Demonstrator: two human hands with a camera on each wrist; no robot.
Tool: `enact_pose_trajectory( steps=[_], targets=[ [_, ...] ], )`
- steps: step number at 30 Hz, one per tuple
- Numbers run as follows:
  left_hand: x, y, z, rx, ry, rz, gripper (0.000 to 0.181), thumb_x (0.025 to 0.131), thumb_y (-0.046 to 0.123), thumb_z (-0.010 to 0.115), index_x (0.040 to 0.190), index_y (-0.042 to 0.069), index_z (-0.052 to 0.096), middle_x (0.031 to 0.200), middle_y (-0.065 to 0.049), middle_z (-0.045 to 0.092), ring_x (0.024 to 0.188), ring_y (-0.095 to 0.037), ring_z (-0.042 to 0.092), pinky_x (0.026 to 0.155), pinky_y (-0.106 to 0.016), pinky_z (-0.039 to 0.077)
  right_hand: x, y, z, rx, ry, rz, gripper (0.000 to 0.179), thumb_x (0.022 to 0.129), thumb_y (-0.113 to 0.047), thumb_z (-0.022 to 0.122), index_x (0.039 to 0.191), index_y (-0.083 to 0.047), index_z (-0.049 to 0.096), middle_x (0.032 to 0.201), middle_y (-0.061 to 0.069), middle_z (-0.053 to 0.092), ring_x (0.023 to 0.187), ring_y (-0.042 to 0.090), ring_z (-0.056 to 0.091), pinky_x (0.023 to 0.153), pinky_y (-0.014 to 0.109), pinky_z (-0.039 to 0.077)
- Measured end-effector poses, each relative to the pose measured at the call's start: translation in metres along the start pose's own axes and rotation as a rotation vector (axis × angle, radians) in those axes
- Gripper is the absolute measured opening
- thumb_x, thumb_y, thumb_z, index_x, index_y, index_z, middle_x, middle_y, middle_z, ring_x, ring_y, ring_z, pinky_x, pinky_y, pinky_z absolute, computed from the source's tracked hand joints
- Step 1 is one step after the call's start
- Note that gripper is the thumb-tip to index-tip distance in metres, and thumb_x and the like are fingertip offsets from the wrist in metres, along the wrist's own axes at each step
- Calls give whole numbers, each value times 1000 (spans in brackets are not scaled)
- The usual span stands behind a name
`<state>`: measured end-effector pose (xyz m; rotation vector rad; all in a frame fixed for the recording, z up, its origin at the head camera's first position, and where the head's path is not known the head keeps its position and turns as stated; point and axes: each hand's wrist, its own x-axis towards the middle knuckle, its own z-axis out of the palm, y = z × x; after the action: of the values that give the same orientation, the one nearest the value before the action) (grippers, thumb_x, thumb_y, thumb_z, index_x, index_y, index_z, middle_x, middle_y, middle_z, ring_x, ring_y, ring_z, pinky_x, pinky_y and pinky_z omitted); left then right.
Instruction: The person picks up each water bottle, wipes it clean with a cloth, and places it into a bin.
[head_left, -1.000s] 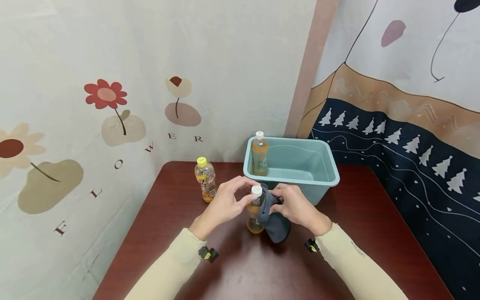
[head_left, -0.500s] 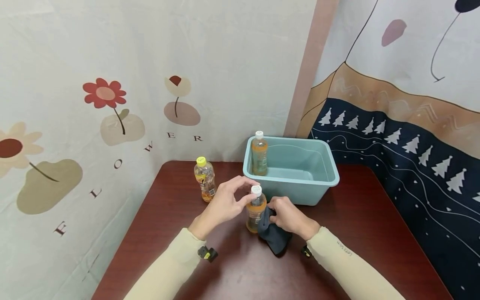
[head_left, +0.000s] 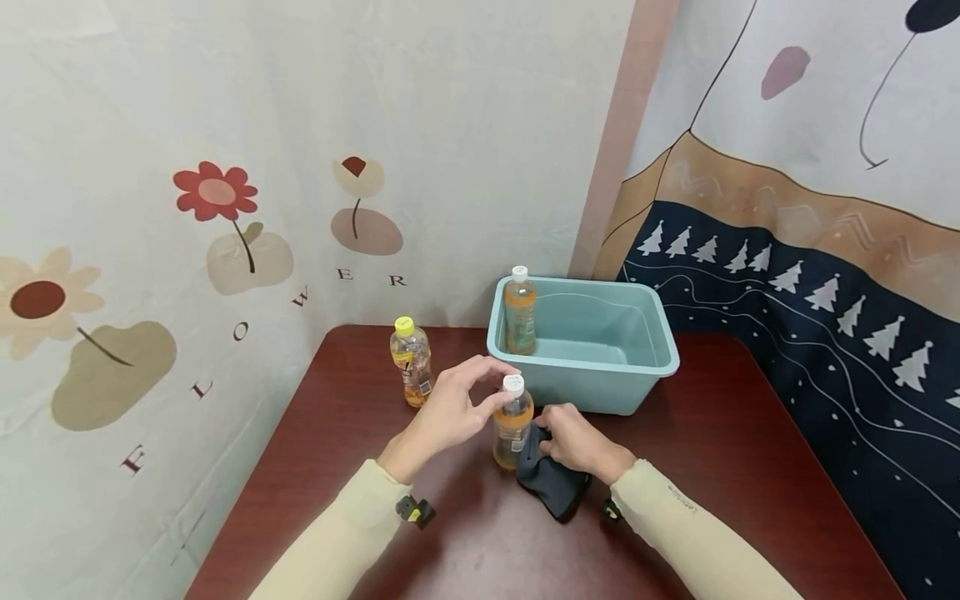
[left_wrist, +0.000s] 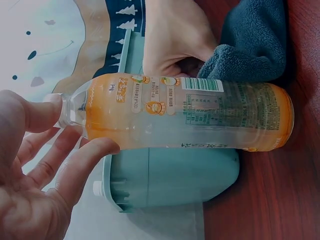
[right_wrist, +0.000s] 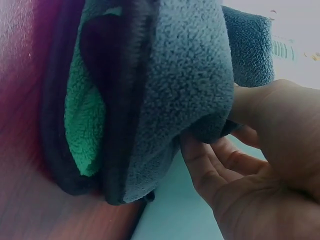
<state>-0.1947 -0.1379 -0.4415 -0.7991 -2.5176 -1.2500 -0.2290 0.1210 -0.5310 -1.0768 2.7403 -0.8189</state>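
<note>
A clear plastic bottle (head_left: 513,429) with a white cap and an orange-and-green label stands upright on the table. My left hand (head_left: 459,407) pinches it around the cap and neck; in the left wrist view the thumb and fingers circle the bottle's neck (left_wrist: 75,107). Bunched in my right hand (head_left: 576,437) is a dark grey-blue fluffy cloth (head_left: 553,483), pressed against the bottle's lower right side. The right wrist view shows the fingers (right_wrist: 210,170) gripping a fold of the cloth (right_wrist: 185,65), which hangs down close to the tabletop.
Behind the hands sits a light teal plastic bin (head_left: 592,379), with a white-capped bottle (head_left: 521,317) standing in its left end. A yellow-capped bottle (head_left: 412,367) stands on the dark red table (head_left: 352,375) to the left. Printed fabric (head_left: 465,150) hangs behind the table.
My right hand has slid the cloth down from near the bottle's neck to its lower side. The left hand keeps its hold at the cap, and the bottle stays in place.
</note>
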Motion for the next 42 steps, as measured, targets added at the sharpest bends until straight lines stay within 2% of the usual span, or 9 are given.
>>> enact_pose_trajectory(
  steps=[8,13,18,21,25,31,35,42],
  targets=[
    [1,-1,0,-11,-6,1,31,105,17,90,134,24,81,119,4,79,111,-18,75,106,-49,67,-3,-4,-10,58,49,26,32,96,11,80,87,-20,83,87,-3,70,71,6,51,66,23,41],
    [1,-1,-1,-3,-7,-8,32,105,16,90,134,24,81,119,4,79,112,-16,75,106,-43,66,-4,-14,-25,59,111,2,27,93,8,82,99,-16,90,93,-3,76,73,4,55,66,21,45],
    [3,-3,-1,-5,-11,-14,32,105,15,90,135,22,81,120,2,79,116,-25,79,108,-48,67,-4,-25,-43,73,158,5,26,95,5,85,113,-12,93,100,1,80,76,3,61,67,21,51],
    [3,-4,-1,1,-8,-21,31,105,16,89,135,22,81,121,3,80,119,-25,79,109,-48,67,-4,-30,-52,78,181,-2,27,97,3,87,119,-10,92,103,1,82,80,3,66,69,21,56],
    [2,-3,-1,12,0,-27,30,106,19,89,134,24,81,122,5,81,120,-20,79,110,-47,67,-6,-36,-62,100,215,-7,26,97,-3,93,123,-10,91,101,-1,82,87,6,70,72,22,60],
    [0,-1,-3,11,-1,-19,30,106,19,90,135,23,82,128,3,82,125,-24,80,110,-51,67,-5,-47,-71,153,284,-17,28,95,-12,99,123,-11,92,106,-2,84,94,9,73,76,24,62],
    [-1,-1,-4,12,-7,-20,31,106,15,89,135,21,82,129,2,83,126,-24,81,110,-50,68,-2,-55,-75,164,321,-40,34,94,-15,100,127,-12,91,107,-3,82,91,8,73,77,24,62],
    [0,0,-4,-5,-18,-14,31,106,12,88,135,19,82,128,-1,82,124,-27,82,111,-54,68,-2,-60,-78,148,318,-37,36,94,-13,100,128,-9,90,105,-2,80,87,8,68,73,24,58]
  ],
)
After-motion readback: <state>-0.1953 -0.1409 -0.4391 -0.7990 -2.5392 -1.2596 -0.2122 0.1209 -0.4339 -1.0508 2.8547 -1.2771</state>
